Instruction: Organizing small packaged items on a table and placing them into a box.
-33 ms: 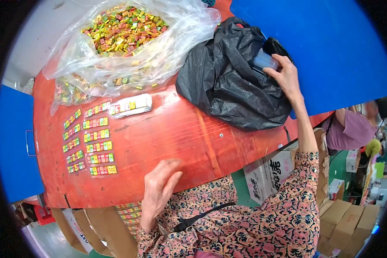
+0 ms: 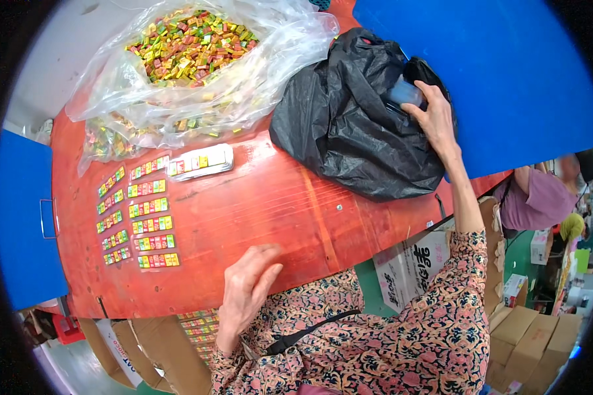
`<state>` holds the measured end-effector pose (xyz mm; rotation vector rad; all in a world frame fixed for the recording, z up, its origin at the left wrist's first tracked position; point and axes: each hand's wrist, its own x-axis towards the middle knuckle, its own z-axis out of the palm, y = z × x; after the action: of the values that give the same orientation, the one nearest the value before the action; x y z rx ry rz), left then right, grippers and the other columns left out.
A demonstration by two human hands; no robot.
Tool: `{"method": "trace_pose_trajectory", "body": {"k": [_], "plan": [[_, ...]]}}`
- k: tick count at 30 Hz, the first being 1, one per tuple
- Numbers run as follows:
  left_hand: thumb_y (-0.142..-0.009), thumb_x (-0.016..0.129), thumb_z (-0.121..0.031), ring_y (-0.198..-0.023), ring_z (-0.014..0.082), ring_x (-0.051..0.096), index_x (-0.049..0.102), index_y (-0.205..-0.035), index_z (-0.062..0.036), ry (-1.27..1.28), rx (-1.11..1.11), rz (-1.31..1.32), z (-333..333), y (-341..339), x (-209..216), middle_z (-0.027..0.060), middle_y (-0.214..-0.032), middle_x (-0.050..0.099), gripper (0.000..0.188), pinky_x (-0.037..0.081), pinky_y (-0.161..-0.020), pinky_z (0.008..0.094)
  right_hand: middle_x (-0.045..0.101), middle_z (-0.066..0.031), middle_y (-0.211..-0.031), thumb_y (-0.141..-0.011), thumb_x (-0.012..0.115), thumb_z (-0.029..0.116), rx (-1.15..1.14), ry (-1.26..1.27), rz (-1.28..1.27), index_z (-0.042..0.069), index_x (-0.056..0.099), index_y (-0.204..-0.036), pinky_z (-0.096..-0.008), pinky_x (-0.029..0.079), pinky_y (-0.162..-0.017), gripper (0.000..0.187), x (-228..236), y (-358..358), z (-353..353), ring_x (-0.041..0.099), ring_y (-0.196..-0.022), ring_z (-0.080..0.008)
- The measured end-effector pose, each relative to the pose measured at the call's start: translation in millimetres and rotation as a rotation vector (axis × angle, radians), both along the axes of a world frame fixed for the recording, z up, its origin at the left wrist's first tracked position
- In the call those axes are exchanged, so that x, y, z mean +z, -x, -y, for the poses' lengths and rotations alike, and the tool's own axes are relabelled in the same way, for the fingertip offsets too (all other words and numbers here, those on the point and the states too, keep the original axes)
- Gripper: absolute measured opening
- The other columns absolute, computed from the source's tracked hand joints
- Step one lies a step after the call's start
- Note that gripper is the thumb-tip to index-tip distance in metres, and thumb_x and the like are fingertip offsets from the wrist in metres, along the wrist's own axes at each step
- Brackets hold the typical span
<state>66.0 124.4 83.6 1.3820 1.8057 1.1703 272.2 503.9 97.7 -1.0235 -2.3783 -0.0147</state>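
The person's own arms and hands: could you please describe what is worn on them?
The left hand and right hand wear no gloves. The left sleeve and right sleeve share a dense flowery pattern in pink, cream and dark blue; the right one stops well short of the hand.

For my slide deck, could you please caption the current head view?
Right hand holding translucent plastic at the black bag, left hand empty at the near edge of the red table.
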Motion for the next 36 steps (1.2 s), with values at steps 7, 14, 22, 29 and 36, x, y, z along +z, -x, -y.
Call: {"method": "trace_pose_trajectory", "body": {"k": [7,14,22,29,36], "plan": [[-0.083,0.062,-0.006,-0.09,0.0333,0.062,0.061,-0.101,0.0038,0.059,0.045,0.015,10,-3,-10,0.019,-0.099,0.062,0.02,0.05,-0.076,0.0348,0.055,-0.0097,-0.089,-0.072,0.067,0.003,0.128,-0.011,0.129,0.003,0.065,-0.091,-0.0362,0.043,-0.077,0.018,16,7,40,0.051,-0.087,-0.0277],[-0.083,0.061,-0.005,-0.09,0.0327,0.062,0.062,-0.102,0.0036,0.037,0.031,0.043,3,-5,-10,0.0189,-0.099,0.062,0.021,0.05,-0.076,0.0347,0.055,-0.0101,-0.089,-0.072,0.066,0.002,0.167,0.092,0.291,0.001,0.065,-0.091,-0.0365,0.042,-0.081,0.019,2,5,37,0.05,-0.092,-0.028],[-0.084,0.061,-0.007,-0.085,0.0264,0.063,0.062,-0.102,0.0041,0.056,0.069,0.084,5,-7,-19,0.0173,-0.095,0.063,0.021,0.049,-0.074,0.0307,0.064,-0.0189,-0.078,-0.076,0.069,0.024,-0.179,0.18,0.22,0.001,0.065,-0.092,-0.0438,0.048,-0.068,0.029,-1,16,33,0.062,-0.076,-0.0363],[-0.084,0.06,-0.006,-0.084,0.0262,0.063,0.062,-0.102,0.0043,0.055,0.104,0.122,7,-4,-23,0.0173,-0.094,0.063,0.021,0.049,-0.073,0.0305,0.065,-0.0137,-0.072,-0.072,0.07,0.02,-0.115,0.456,0.08,0.001,0.067,-0.076,-0.0338,0.048,-0.062,0.021,-4,6,4,0.064,-0.065,-0.0227],[-0.082,0.061,-0.003,-0.084,0.0274,0.063,0.062,-0.1,0.0045,0.05,0.152,0.125,16,3,-34,0.0163,-0.092,0.064,0.019,0.049,-0.072,0.0313,0.063,-0.0146,-0.078,-0.082,0.062,0.015,-0.27,-0.166,0.133,0.001,0.058,-0.088,-0.036,0.046,-0.064,0.015,79,-55,27,0.059,-0.068,-0.0242]]}}
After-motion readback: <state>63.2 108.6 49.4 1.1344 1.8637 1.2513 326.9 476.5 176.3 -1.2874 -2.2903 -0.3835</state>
